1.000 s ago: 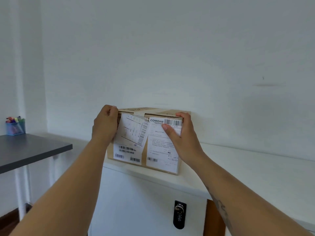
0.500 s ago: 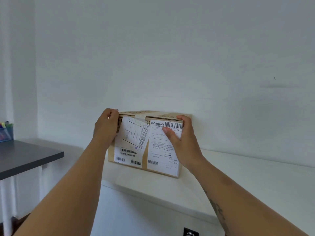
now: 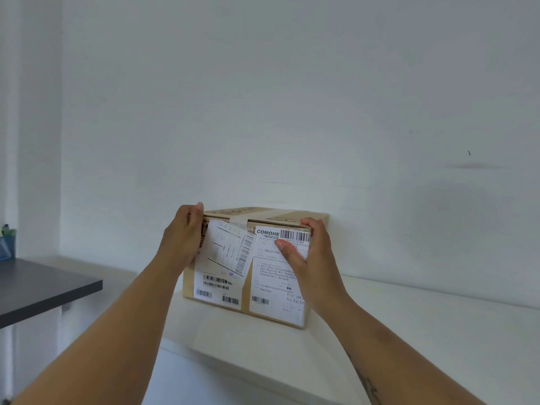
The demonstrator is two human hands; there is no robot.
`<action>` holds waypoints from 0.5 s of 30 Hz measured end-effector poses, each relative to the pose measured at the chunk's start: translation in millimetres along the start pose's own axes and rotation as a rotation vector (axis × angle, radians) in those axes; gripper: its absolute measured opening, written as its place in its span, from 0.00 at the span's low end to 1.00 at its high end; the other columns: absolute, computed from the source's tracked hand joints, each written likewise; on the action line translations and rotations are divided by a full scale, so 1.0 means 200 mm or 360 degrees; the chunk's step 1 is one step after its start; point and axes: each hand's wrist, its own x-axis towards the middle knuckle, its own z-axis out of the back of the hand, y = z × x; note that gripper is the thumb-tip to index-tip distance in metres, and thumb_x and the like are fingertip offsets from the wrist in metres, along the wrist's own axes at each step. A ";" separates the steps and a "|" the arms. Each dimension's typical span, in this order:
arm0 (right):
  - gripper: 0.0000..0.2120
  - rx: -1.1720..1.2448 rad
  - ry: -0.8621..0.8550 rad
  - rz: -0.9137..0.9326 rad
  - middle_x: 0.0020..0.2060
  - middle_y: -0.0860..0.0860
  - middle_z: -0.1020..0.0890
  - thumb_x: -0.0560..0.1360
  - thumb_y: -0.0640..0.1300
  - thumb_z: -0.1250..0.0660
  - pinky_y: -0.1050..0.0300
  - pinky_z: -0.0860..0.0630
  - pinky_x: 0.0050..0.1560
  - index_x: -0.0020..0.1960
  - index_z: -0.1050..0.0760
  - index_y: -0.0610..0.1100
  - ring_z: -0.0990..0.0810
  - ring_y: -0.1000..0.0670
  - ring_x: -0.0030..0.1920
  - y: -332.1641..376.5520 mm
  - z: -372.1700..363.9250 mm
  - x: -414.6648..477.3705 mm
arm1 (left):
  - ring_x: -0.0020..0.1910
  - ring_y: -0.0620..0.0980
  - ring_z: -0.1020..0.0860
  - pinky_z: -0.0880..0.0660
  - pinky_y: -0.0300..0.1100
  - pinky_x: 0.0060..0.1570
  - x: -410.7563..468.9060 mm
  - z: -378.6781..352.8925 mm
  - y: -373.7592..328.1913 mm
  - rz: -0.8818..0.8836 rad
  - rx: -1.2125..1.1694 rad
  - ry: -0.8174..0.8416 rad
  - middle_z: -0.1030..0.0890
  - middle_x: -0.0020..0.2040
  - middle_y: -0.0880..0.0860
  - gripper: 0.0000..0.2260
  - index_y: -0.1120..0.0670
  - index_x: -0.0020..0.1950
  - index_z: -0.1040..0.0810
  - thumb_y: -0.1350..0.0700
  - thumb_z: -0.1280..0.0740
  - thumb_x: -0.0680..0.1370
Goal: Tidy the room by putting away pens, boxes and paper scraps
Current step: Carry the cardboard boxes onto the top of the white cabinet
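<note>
A brown cardboard box [image 3: 263, 217] with white shipping labels on its front stands on a white cabinet top [image 3: 409, 325], its back against the wall. My left hand [image 3: 182, 236] grips the box's upper left corner, fingers curled over the top edge. My right hand [image 3: 309, 255] holds the upper right corner, thumb lying across the front label and fingers over the top edge. The box rests flat on the cabinet top.
A dark grey table [image 3: 38, 287] stands to the left, slightly lower than the cabinet. A blue pen holder [image 3: 6, 244] with coloured pens sits at its far left edge. A plain white wall rises behind the box.
The box has slid back across the cabinet top toward the wall with both hands on it. The view has shifted right, so the pen holder sits at the frame's edge.
</note>
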 end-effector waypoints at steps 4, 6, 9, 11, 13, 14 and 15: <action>0.26 -0.0926 -0.0145 0.0553 0.80 0.51 0.47 0.79 0.56 0.39 0.44 0.39 0.74 0.75 0.41 0.52 0.48 0.44 0.79 0.09 0.03 -0.02 | 0.60 0.49 0.28 0.29 0.50 0.61 -0.10 -0.01 -0.02 -0.0223 0.0046 0.0017 0.36 0.67 0.47 0.30 0.41 0.74 0.37 0.29 0.43 0.75; 0.24 -0.1440 -0.0203 0.1018 0.77 0.47 0.38 0.81 0.51 0.41 0.38 0.36 0.72 0.75 0.40 0.50 0.41 0.40 0.77 0.09 0.03 0.00 | 0.66 0.50 0.30 0.30 0.51 0.64 -0.12 -0.03 0.00 -0.0280 0.0080 0.0067 0.41 0.72 0.47 0.31 0.40 0.74 0.36 0.27 0.44 0.74; 0.24 -0.1598 -0.0171 0.1034 0.69 0.47 0.26 0.82 0.52 0.47 0.39 0.31 0.69 0.76 0.37 0.46 0.34 0.39 0.74 0.03 0.03 0.04 | 0.67 0.53 0.30 0.29 0.54 0.66 -0.12 -0.08 0.04 -0.0298 0.0102 0.0020 0.42 0.71 0.47 0.32 0.45 0.74 0.35 0.29 0.46 0.76; 0.24 -0.1574 -0.0201 0.0964 0.64 0.46 0.24 0.83 0.52 0.47 0.41 0.30 0.68 0.77 0.38 0.44 0.33 0.38 0.72 0.01 0.01 0.04 | 0.66 0.54 0.29 0.30 0.57 0.67 -0.11 -0.12 0.07 -0.0328 0.0092 -0.0093 0.40 0.69 0.47 0.32 0.46 0.73 0.34 0.29 0.49 0.77; 0.25 -0.1588 -0.0201 0.0914 0.64 0.46 0.25 0.83 0.51 0.48 0.41 0.32 0.69 0.78 0.40 0.44 0.33 0.37 0.72 0.01 -0.02 0.03 | 0.65 0.57 0.30 0.33 0.61 0.66 -0.12 -0.16 0.08 -0.0370 0.0176 -0.0244 0.39 0.69 0.48 0.29 0.47 0.70 0.34 0.31 0.52 0.77; 0.25 -0.1604 -0.0177 0.0878 0.64 0.45 0.26 0.84 0.51 0.51 0.41 0.35 0.70 0.78 0.43 0.44 0.34 0.37 0.72 0.00 -0.03 0.03 | 0.64 0.57 0.30 0.34 0.61 0.65 -0.12 -0.18 0.08 -0.0376 0.0241 -0.0306 0.38 0.69 0.49 0.27 0.47 0.69 0.34 0.33 0.53 0.78; 0.25 -0.1631 -0.0136 0.0849 0.65 0.45 0.27 0.84 0.51 0.54 0.41 0.37 0.72 0.79 0.46 0.44 0.34 0.37 0.72 0.00 -0.04 0.04 | 0.64 0.57 0.30 0.35 0.61 0.63 -0.13 -0.20 0.08 -0.0364 0.0284 -0.0348 0.38 0.69 0.50 0.25 0.47 0.68 0.33 0.34 0.53 0.78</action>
